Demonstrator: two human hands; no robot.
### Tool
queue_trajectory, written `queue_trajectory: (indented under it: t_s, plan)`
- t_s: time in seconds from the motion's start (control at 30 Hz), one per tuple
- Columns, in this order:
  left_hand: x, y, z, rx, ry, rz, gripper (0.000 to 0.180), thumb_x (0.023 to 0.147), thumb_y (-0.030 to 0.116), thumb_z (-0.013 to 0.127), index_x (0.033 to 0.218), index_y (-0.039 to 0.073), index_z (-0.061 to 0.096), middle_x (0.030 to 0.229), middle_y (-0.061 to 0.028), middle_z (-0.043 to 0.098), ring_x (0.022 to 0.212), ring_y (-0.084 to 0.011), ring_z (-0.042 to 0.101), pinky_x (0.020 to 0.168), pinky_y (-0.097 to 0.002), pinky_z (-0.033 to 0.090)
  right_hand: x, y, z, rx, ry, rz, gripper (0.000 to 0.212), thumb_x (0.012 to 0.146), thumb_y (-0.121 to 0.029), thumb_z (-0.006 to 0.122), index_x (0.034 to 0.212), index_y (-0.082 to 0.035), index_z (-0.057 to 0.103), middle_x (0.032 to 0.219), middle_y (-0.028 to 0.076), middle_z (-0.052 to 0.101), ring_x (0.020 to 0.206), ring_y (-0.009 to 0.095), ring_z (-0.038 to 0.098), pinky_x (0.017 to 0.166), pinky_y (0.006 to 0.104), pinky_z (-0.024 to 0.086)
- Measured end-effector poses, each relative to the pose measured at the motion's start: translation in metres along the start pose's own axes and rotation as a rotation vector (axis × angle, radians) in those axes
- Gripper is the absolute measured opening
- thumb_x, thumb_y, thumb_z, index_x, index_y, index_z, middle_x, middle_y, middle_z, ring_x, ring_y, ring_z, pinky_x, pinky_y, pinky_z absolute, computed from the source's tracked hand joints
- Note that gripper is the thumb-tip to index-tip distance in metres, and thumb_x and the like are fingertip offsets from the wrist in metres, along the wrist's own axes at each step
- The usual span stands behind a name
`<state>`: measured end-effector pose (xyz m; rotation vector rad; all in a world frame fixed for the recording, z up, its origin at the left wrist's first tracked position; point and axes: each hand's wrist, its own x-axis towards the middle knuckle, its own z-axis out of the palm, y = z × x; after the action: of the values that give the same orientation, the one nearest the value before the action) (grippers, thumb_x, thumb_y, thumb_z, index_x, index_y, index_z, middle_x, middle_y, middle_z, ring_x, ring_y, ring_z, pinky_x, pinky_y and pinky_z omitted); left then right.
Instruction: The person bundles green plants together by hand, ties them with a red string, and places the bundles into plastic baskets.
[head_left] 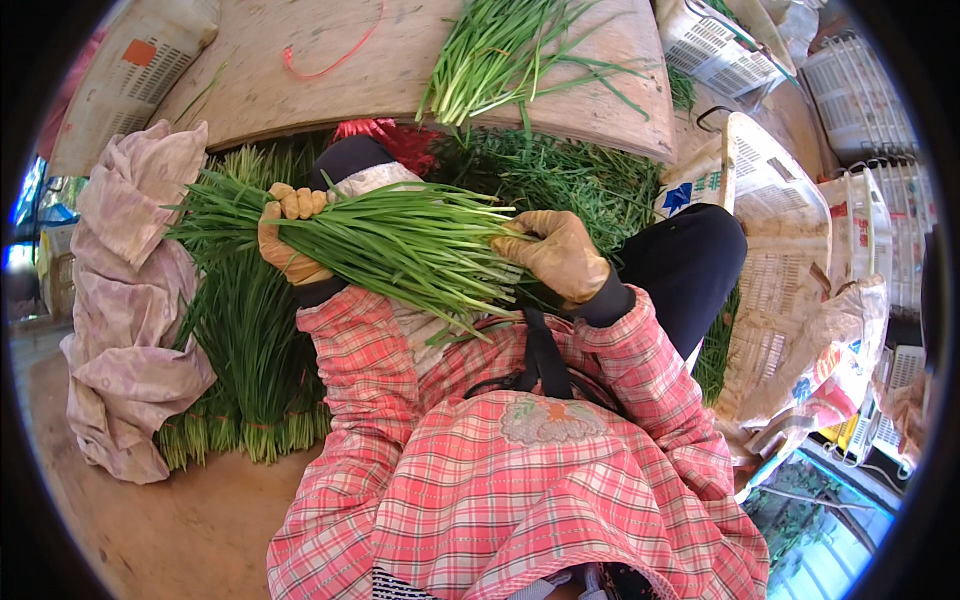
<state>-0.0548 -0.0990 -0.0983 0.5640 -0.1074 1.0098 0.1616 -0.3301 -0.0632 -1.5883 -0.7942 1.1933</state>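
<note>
A bunch of long green stalks (410,238) is held across the lap, its leafy left end gripped in the gloved left hand (279,248), its paler right end pinched by the gloved right hand (562,257). Loose stalks (490,65) are spread on the far bench (250,85); banded bundles (255,405) are stood at left.
</note>
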Motion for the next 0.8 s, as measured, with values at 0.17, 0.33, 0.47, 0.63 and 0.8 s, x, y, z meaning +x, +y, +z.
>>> queue_trajectory:
  t_s: [0.17,0.33,0.47,0.63,0.8]
  plan:
    - [0.000,0.002,-0.004,0.006,0.030,0.015,0.010,0.085,0.011,0.055,0.090,0.007,0.047,0.064,0.0018,0.037,0.062,-0.0124,0.036,0.065,-0.0294,0.033,-0.021,-0.017,-0.021,-0.051,0.065,0.138,0.020,0.081,-0.014,0.068,0.087,0.004,0.067,0.071,0.005,0.063,0.060,0.008,0.051,0.054,0.0237,0.043]
    - [-0.001,0.007,-0.014,-0.029,-0.002,0.007,0.009,0.085,0.013,0.055,0.090,0.007,0.050,0.063,0.0028,0.035,0.059,-0.0121,0.034,0.063,-0.0296,0.032,-0.051,0.003,-0.076,-0.003,0.268,0.083,0.014,0.079,-0.014,0.065,0.086,-0.003,0.069,0.070,0.005,0.064,0.056,0.010,0.054,0.050,0.0230,0.043]
    - [-0.006,0.006,-0.005,-0.096,0.090,0.018,0.012,0.086,0.010,0.056,0.093,0.008,0.047,0.067,0.0020,0.038,0.066,-0.0129,0.040,0.070,-0.0301,0.036,-0.057,0.019,-0.098,-1.127,0.618,-0.235,0.018,0.076,-0.010,0.067,0.093,-0.010,0.069,0.079,0.012,0.065,0.067,0.029,0.063,0.061,0.0378,0.050]
    - [-0.003,0.006,-0.003,-0.077,0.103,-0.008,0.012,0.085,0.010,0.056,0.091,0.008,0.046,0.068,0.0017,0.038,0.067,-0.0128,0.040,0.070,-0.0306,0.037,-0.034,-0.016,-0.043,-0.960,0.426,-0.826,0.024,0.070,-0.004,0.063,0.092,-0.012,0.066,0.078,0.009,0.064,0.066,0.028,0.061,0.056,0.0396,0.049]
    - [0.000,0.002,0.001,-0.134,0.097,-0.027,0.013,0.083,0.007,0.057,0.089,0.008,0.045,0.068,0.0014,0.039,0.067,-0.0129,0.042,0.071,-0.0306,0.037,0.022,-0.010,0.002,-1.176,0.157,-0.863,0.026,0.075,-0.011,0.055,0.098,-0.014,0.066,0.093,0.008,0.062,0.083,0.027,0.059,0.072,0.0391,0.047]
